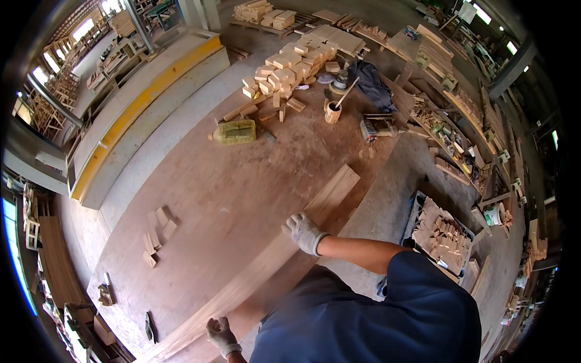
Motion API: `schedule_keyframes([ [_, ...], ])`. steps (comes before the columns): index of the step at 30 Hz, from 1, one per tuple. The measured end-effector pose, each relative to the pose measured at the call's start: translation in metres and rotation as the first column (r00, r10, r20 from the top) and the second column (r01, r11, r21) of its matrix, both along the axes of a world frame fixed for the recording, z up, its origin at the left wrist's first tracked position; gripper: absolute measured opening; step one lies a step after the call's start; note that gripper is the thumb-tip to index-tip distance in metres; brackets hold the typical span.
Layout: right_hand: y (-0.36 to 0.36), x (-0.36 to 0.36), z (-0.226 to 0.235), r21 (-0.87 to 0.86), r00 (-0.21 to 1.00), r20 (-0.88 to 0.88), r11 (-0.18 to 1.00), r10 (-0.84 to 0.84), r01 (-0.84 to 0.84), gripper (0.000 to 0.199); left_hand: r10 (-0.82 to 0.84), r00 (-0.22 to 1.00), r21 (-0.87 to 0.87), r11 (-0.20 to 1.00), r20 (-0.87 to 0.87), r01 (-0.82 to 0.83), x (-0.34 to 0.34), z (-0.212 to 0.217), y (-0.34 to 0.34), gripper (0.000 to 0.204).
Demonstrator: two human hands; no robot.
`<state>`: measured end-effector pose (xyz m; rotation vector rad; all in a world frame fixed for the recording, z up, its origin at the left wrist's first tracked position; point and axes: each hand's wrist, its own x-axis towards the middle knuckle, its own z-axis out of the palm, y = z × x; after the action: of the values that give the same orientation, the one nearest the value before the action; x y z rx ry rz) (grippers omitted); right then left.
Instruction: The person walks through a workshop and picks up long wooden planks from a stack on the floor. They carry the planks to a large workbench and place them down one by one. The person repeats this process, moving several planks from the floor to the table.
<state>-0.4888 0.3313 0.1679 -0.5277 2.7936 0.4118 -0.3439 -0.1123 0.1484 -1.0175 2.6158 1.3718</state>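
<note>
A long pale wooden plank (pixel 254 266) lies slantwise across the large brown work table (pixel 206 199). My right hand (pixel 304 233), in a light work glove, reaches over the plank, with its fingers bent at the far edge. Lower down, my gloved left hand (pixel 223 336) is at the plank's near edge with curled fingers. Whatever it may hold is hidden. Left of the plank are pliers with dark handles (pixel 150 327), a small hand plane (pixel 106 293) and several small wood offcuts (pixel 158 233).
Stacked wooden blocks (pixel 290 69) cover the table's far end. Nearer stand a yellowish plastic bottle (pixel 235 132), a pot with a stick (pixel 332 113) and a metal can (pixel 370 128). A crate of wood pieces (pixel 442 236) sits on the right. A yellow-edged bench (pixel 151 103) runs along the left.
</note>
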Motion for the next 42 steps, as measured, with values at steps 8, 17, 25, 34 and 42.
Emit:
schedule_keyframes([
  [8, -0.001, 0.0, -0.017, -0.018, 0.997, -0.045, 0.998, -0.06, 0.06, 0.031, -0.466, 0.762, -0.46, 0.611, 0.449, 0.645, -0.04, 0.043, 0.0, 0.113],
  [17, -0.003, -0.007, -0.01, 0.039, 0.989, 0.062, 0.991, -0.133, 0.131, 0.045, -0.644, 0.622, -0.441, 0.446, 0.446, 0.778, -0.065, 0.016, -0.039, 0.104],
  [25, 0.037, 0.008, 0.021, 0.013, 0.965, 0.191, 0.984, -0.178, 0.179, 0.056, -0.764, 0.512, -0.416, 0.349, 0.392, 0.84, -0.064, 0.006, -0.017, 0.078],
  [34, 0.074, 0.009, 0.011, 0.19, 0.94, 0.179, 0.948, -0.29, 0.256, 0.051, -0.833, 0.468, -0.405, 0.335, 0.295, 0.851, -0.071, 0.015, 0.03, 0.07],
  [42, 0.008, -0.033, -0.003, 0.113, 0.97, 0.095, 0.97, -0.225, 0.214, 0.043, -0.705, 0.542, -0.477, 0.321, 0.457, 0.818, -0.105, 0.009, -0.029, 0.082],
])
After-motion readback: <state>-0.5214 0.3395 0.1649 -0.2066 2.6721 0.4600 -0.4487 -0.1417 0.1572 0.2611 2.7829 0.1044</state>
